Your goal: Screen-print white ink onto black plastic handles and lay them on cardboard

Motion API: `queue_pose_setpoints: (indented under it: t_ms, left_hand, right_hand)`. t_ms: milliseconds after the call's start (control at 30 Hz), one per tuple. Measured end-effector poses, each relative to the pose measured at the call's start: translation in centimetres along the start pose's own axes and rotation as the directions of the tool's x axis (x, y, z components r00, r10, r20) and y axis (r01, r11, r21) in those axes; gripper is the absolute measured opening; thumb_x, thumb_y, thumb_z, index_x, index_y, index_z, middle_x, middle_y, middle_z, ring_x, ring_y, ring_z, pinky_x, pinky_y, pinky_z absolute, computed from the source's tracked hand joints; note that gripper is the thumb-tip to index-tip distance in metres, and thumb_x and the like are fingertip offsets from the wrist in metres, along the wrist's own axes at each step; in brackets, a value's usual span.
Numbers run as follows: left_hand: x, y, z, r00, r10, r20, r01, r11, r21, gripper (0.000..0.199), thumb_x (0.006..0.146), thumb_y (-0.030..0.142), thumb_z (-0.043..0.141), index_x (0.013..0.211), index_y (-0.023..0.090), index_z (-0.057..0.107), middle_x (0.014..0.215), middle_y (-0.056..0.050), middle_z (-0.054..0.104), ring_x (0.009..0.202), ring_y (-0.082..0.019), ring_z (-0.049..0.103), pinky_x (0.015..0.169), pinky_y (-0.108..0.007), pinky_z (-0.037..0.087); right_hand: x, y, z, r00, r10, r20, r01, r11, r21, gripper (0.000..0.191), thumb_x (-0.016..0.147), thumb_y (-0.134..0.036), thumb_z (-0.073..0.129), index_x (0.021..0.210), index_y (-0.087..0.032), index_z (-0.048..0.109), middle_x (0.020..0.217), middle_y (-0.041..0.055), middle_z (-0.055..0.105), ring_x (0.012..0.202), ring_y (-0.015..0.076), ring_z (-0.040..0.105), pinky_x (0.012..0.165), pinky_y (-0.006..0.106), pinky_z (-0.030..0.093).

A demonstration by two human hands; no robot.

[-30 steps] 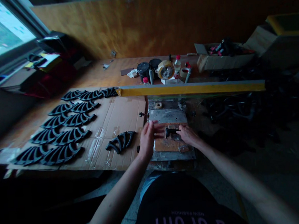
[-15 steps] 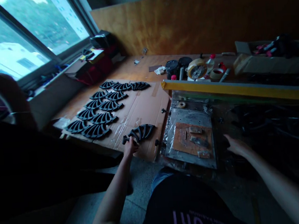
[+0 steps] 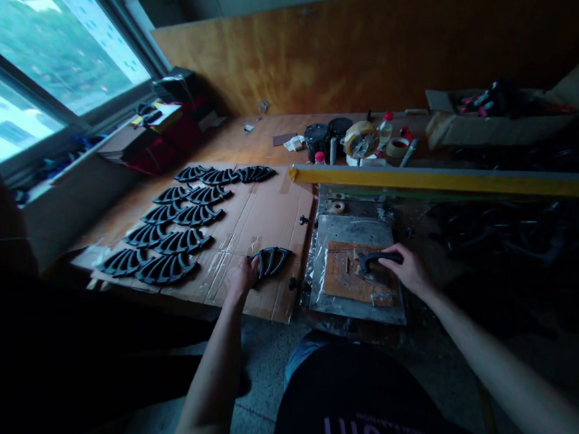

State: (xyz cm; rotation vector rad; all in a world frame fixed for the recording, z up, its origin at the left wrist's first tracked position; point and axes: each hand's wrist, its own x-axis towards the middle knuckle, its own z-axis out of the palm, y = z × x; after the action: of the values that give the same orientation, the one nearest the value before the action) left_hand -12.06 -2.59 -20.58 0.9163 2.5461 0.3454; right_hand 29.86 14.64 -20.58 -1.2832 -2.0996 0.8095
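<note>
Head view: both hands at black curved parts.
The right hand [image 3: 408,269] pinches a black curved plastic piece [image 3: 373,258] over the brown wooden board [image 3: 335,280]; the left hand's [image 3: 241,275] fingers curl at the small black ribbed cluster [image 3: 274,261], their grip unclear. Bare cardboard [image 3: 247,217] lies open between cluster and rows of black ribbed fans [image 3: 168,268], the long yellow-faced bar [image 3: 417,178] beyond the board.

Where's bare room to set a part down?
Bare: cardboard between black rows, left hand and yellow bar's end; table between red box and dark pad; metal plate strip between tape ring and wood board.
Crowded: behind the bar (tubs, bottle), dark heap right of the plate, the wood board.
</note>
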Motion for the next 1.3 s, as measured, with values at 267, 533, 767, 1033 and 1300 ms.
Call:
queue_pose_setpoints:
  t_ms: [267,533,767,1033,1300]
  left_hand:
    - [-5.4,18.3,-6.1,0.843,0.447,-0.300,-0.455,0.294,-0.840,0.057,0.093,0.062,0.033,0.126,0.021,0.054,0.066,-0.002,0.060,0.051,-0.011,0.051,0.049,-0.021,0.042]
    - [-10.9,16.3,-4.6,0.879,0.464,-0.115,-0.277,0.299,-0.913,0.061,0.090,0.065,0.035,0.105,0.015,0.067,0.075,-0.004,0.063,0.061,-0.013,0.054,0.053,-0.022,0.043]
    - [-10.2,8.9,6.0,0.912,0.349,0.215,-0.023,0.567,-0.823,0.070,0.080,0.056,0.060,0.140,0.022,0.045,0.080,-0.001,0.061,0.063,-0.013,0.054,0.054,-0.021,0.042]
    - [-8.6,8.0,9.4,0.922,0.313,0.230,-0.057,0.694,-0.718,0.064,0.083,0.056,0.054,0.137,0.023,0.049,0.089,-0.004,0.067,0.074,-0.017,0.062,0.063,-0.025,0.047]
    - [-8.9,8.1,9.4,0.929,0.299,0.216,-0.045,0.672,-0.739,0.064,0.082,0.056,0.056,0.135,0.021,0.051,0.089,-0.005,0.067,0.075,-0.018,0.062,0.062,-0.025,0.047]
  right_hand:
    - [-1.9,-2.1,3.9,0.981,-0.189,0.038,0.192,0.937,-0.293,0.017,0.085,-0.036,0.058,0.091,-0.020,0.061,0.095,0.0099,0.064,0.092,0.0252,0.061,0.083,0.038,0.049]
    - [2.3,1.6,-4.3,0.943,-0.022,-0.331,-0.043,0.981,-0.188,0.028,0.090,-0.028,0.044,0.087,-0.014,0.068,0.082,0.0056,0.069,0.080,0.0152,0.063,0.079,0.028,0.054]
    - [6.9,-3.7,-4.3,0.932,-0.298,-0.206,0.229,0.926,-0.301,0.059,0.075,-0.031,0.072,0.129,-0.017,0.052,0.136,0.0167,0.047,0.118,0.0303,0.052,0.095,0.045,0.048]
    - [3.0,-6.7,0.7,0.865,-0.336,0.374,0.484,0.755,-0.442,0.009,0.083,-0.010,0.054,0.083,-0.018,0.060,0.085,0.0066,0.064,0.087,0.0209,0.056,0.076,0.030,0.042]
    - [0.3,-7.0,-1.1,0.701,-0.499,0.510,0.686,0.666,-0.291,0.014,0.076,-0.006,0.056,0.081,-0.019,0.061,0.079,0.0036,0.063,0.081,0.0194,0.055,0.071,0.029,0.039]
